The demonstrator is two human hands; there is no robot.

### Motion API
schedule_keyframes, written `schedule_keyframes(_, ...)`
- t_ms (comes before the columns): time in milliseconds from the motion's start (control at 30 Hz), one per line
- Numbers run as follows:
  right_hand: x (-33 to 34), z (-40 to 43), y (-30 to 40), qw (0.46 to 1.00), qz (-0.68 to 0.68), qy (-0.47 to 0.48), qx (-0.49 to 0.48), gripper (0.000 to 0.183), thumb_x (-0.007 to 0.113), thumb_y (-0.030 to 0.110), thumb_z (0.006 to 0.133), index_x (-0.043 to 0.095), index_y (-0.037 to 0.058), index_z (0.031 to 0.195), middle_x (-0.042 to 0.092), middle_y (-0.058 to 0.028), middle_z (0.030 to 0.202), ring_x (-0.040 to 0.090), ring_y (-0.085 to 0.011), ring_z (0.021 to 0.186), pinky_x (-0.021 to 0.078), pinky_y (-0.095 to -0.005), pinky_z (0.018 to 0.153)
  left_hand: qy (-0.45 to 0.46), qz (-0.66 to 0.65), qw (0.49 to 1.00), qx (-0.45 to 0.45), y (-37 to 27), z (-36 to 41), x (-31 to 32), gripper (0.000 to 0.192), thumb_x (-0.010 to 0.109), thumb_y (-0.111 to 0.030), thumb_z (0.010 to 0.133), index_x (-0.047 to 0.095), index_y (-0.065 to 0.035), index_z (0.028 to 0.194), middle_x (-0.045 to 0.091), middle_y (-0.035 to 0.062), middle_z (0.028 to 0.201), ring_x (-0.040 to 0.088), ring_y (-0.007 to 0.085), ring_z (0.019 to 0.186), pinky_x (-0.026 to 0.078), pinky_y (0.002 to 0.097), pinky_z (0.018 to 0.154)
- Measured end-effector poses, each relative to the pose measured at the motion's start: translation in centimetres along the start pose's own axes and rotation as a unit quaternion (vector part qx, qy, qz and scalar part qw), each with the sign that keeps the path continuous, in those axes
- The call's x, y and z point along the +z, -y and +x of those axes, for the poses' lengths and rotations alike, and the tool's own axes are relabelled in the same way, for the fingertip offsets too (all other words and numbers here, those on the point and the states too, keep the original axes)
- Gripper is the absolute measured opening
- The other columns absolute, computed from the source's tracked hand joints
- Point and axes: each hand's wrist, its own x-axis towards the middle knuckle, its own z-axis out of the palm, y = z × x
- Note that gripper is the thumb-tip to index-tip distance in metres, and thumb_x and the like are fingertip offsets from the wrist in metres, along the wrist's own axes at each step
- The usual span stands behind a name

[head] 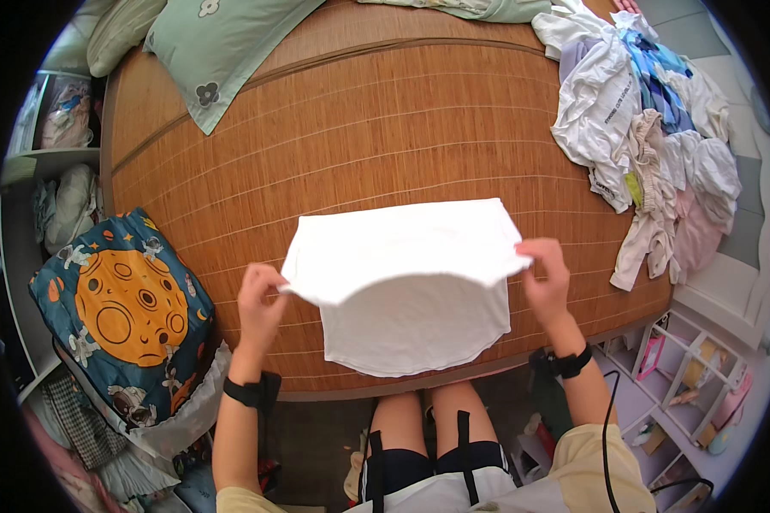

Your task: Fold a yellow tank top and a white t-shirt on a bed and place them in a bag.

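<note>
A white cloth garment is spread before me at the near edge of a bed covered by a bamboo mat. My left hand pinches its left corner between thumb and fingers. On the opposite side, my right hand grips the right corner the same way. The upper layer is lifted between both hands, and its near edge bows into an arch. Beneath it, the lower layer lies on the mat, close to the bed's front edge. Folds hide the garment's exact shape.
Several crumpled clothes are heaped at the right. A green pillow rests at the far left. Beside the bed stand a bag with a planet print and shelving. A white rack is at lower right.
</note>
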Motion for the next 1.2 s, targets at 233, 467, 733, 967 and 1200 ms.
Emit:
schedule_keyframes(233,1.7,-7.2,-1.9,0.997,-0.033,0.046,-0.044,0.035,0.06,-0.016,0.062,0.063,0.005,0.091,0.065,-0.0084,0.093,0.059,-0.0293,0.088,0.0487,-0.0365,0.076,0.112,0.037,0.992,-0.047,3.2,-6.8,1.7,0.02,0.064,0.012,0.071,0.057,-0.0005,0.085,0.05,0.0086,0.085,0.056,0.0212,0.079,0.047,0.0282,0.071)
schedule_keyframes(467,2.4,-10.7,-3.7,0.996,-0.07,0.06,-0.014,0.033,0.061,-0.013,0.064,0.063,0.005,0.091,0.065,-0.0083,0.095,0.059,-0.03,0.089,0.049,-0.0371,0.077,0.139,0.07,0.987,-0.047,4.2,-8.4,3.0,0.018,0.065,0.007,0.074,0.058,-0.0016,0.088,0.052,0.0096,0.087,0.057,0.0247,0.081,0.048,0.0312,0.072)
schedule_keyframes(733,3.3,-13.4,-5.6,0.974,-0.188,0.112,0.063,0.022,0.058,-0.004,0.073,0.062,0.004,0.093,0.061,-0.0096,0.099,0.054,-0.0298,0.098,0.0456,-0.0383,0.084,0.218,0.127,0.962,-0.105,4.1,-8.7,3.5,0.011,0.064,-0.01,0.084,0.06,-0.0038,0.092,0.055,0.0108,0.093,0.058,0.0305,0.084,0.047,0.0378,0.071)
schedule_keyframes(967,6.0,-9.3,-6.1,0.926,0.066,-0.022,0.371,0.024,0.057,0.006,0.085,0.057,0.0016,0.109,0.06,-0.0113,0.103,0.053,-0.0305,0.098,0.043,-0.0386,0.087,0.052,0.011,0.977,-0.205,4.0,-5.5,5.0,0.015,0.057,-0.009,0.091,0.056,0.0002,0.103,0.058,0.0082,0.098,0.059,0.0195,0.085,0.047,0.0302,0.077)
schedule_keyframes(1200,7.1,-1.9,-6.5,0.982,-0.173,-0.01,0.081,0.051,0.064,0.01,0.082,0.044,0.0038,0.129,0.046,-0.0166,0.128,0.045,-0.033,0.117,0.0399,-0.0403,0.097,-0.033,0.124,0.989,-0.075,4.4,0.5,6.0,0.045,0.064,-0.011,0.087,0.047,-0.0025,0.128,0.051,0.015,0.123,0.05,0.0247,0.115,0.044,0.0354,0.093)
